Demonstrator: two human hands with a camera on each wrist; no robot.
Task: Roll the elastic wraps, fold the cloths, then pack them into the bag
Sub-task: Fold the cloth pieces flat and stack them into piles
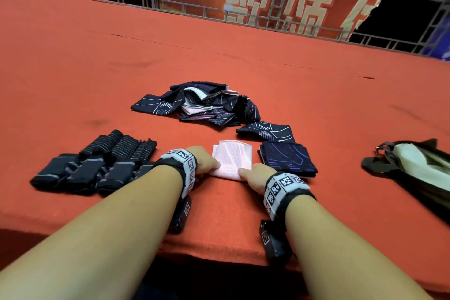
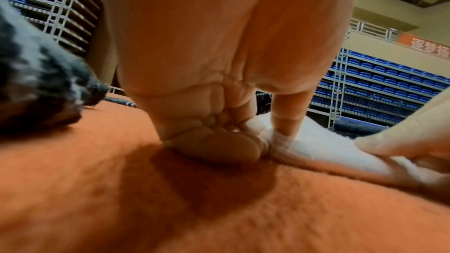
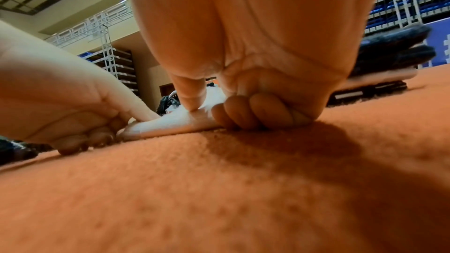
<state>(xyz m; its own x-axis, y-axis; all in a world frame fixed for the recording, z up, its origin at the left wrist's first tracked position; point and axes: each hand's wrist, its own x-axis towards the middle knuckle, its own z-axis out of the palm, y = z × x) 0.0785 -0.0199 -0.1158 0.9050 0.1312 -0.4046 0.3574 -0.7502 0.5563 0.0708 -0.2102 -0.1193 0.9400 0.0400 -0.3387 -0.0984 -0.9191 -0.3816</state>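
Note:
A pale pink cloth (image 1: 231, 157) lies flat on the red felt table (image 1: 267, 68) just in front of me. My left hand (image 1: 207, 161) pinches its near left corner, thumb on top and fingers curled under the edge, as the left wrist view shows at the left hand (image 2: 268, 138) on the cloth (image 2: 324, 143). My right hand (image 1: 254, 174) pinches the near right corner the same way; the right wrist view shows the right hand (image 3: 207, 114) on the cloth (image 3: 170, 122). Several rolled dark wraps (image 1: 97, 163) lie to the left. The open bag (image 1: 414, 170) lies at the far right.
A heap of unfolded dark and pale cloths (image 1: 202, 107) lies behind the pink one. A stack of folded dark cloths (image 1: 287, 158) sits right of it, with one more dark cloth (image 1: 266, 130) behind. The table's front edge (image 1: 219, 251) runs under my forearms.

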